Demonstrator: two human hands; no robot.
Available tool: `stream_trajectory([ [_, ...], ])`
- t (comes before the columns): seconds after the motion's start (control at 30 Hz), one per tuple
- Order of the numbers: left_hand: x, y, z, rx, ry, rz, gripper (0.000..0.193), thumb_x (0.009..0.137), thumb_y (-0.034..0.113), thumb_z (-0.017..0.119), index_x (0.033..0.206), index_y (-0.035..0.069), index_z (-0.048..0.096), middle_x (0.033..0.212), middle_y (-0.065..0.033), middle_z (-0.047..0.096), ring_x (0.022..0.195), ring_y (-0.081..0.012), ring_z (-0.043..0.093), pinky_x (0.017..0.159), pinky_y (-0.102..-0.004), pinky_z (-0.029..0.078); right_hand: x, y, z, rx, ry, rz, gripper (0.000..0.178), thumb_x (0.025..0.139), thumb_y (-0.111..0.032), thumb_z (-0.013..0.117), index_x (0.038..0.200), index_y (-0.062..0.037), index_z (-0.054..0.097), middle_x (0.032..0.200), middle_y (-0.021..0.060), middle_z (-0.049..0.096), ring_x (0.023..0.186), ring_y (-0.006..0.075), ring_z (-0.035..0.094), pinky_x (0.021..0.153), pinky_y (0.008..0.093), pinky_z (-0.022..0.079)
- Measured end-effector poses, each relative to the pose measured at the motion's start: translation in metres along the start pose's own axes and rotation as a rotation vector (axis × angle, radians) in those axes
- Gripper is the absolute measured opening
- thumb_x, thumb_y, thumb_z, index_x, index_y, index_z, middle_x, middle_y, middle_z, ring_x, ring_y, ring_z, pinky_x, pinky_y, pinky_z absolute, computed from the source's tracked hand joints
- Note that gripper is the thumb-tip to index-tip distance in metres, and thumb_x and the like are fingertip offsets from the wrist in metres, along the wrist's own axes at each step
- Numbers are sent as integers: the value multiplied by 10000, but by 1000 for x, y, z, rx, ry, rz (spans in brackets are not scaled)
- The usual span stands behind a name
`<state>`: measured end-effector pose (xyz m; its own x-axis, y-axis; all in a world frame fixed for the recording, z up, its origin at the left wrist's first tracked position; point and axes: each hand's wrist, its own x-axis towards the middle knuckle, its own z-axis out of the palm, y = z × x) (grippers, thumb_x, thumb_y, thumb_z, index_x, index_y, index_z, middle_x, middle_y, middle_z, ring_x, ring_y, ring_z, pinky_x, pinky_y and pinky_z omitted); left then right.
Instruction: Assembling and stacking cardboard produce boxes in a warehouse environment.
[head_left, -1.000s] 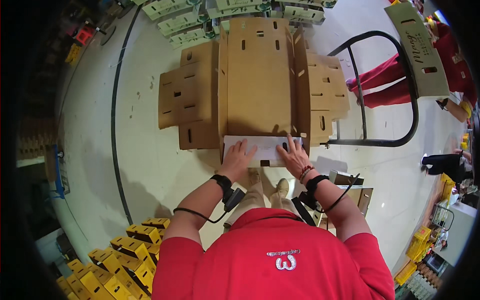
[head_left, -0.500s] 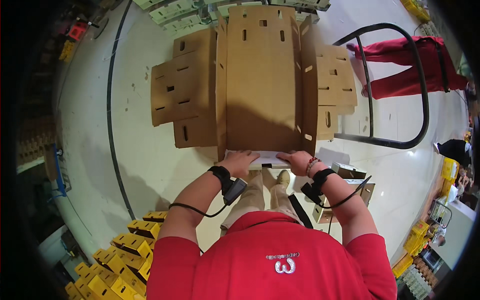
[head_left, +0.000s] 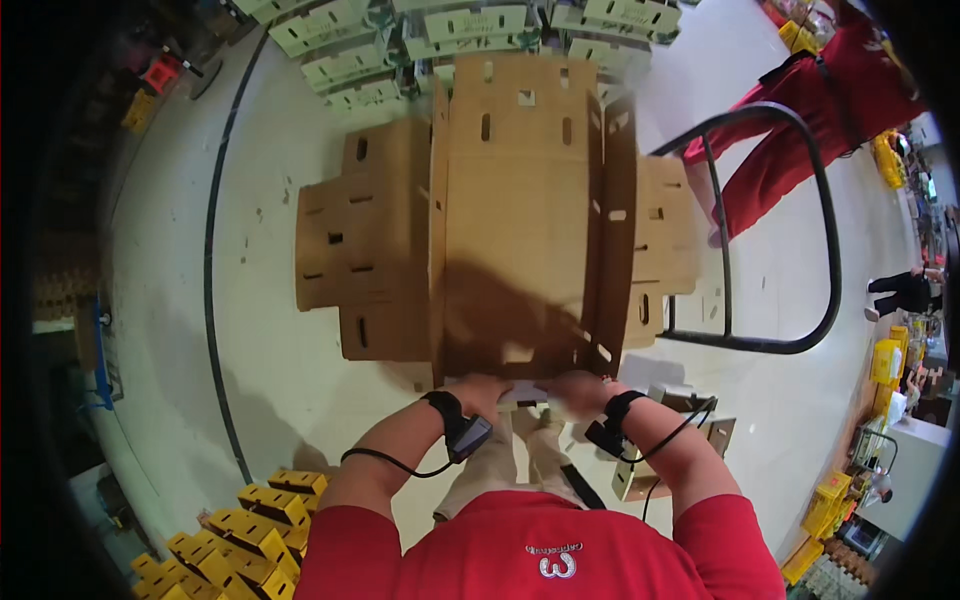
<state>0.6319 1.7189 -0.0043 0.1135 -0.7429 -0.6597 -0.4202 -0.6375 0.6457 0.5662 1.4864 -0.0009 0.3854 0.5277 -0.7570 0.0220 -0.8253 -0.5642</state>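
A brown cardboard box blank lies in front of me, its long side walls upright and slotted side flaps spread outward. Its narrow near flap is folded up and shows a white outer face. My left hand is closed round the left part of this flap. At the flap's right part is my right hand, its fingers smeared by motion, so their grip cannot be made out. Both wrists wear black straps with small cabled devices. What supports the blank is hidden beneath it.
A black tubular handle frame rises at the right, with a person in red beyond it. Several white-green boxes are stacked at the far side. Yellow boxes stand lower left; pale folded boxes sit beside my right forearm.
The blank and both hands now appear lower in view, with more of the far boxes showing. My right hand has shifted slightly inward along the flap. The person in red has changed stance.
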Motion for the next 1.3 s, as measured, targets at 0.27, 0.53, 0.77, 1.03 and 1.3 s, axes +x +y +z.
stream_trajectory([
  [0.27,9,54,16,-100,-78,-44,633,583,192,663,1200,80,575,1078,-200,637,994,-347,611,869,-395,482,35,-82,-105,379,677,-193,938,720,-492,730,1420,-43,297,1301,238,495,1209,365,480,1020,426,377],
  [0.53,-21,112,47,-671,366,600,497,870,300,599,1288,49,503,1356,-137,475,1257,-274,441,1050,-370,346,104,-173,-163,7,836,49,431,812,-182,538,1221,-49,510,875,213,653,828,383,629,745,476,503],
  [0.77,-173,-15,-25,-1532,1031,177,425,978,332,452,1244,4,496,1169,-107,586,1051,-217,570,919,-391,469,-142,-186,-234,364,620,-563,314,818,-77,545,1113,20,588,863,111,671,759,157,620,676,299,485],
  [1.03,-216,10,-122,-1844,1386,1138,549,966,520,348,1263,67,438,1456,-158,310,1349,-286,292,1088,-470,273,-248,-139,-229,525,610,-622,279,854,-297,673,934,-33,627,834,-32,616,759,56,538,675,225,448],
  [1.3,-182,107,-80,-1072,872,1318,555,964,522,351,1219,46,479,1492,-170,250,1379,-313,244,1101,-477,256,-325,-68,-97,530,876,-737,663,814,-413,681,1332,-58,467,1495,106,254,1377,212,240,1111,391,211],
])
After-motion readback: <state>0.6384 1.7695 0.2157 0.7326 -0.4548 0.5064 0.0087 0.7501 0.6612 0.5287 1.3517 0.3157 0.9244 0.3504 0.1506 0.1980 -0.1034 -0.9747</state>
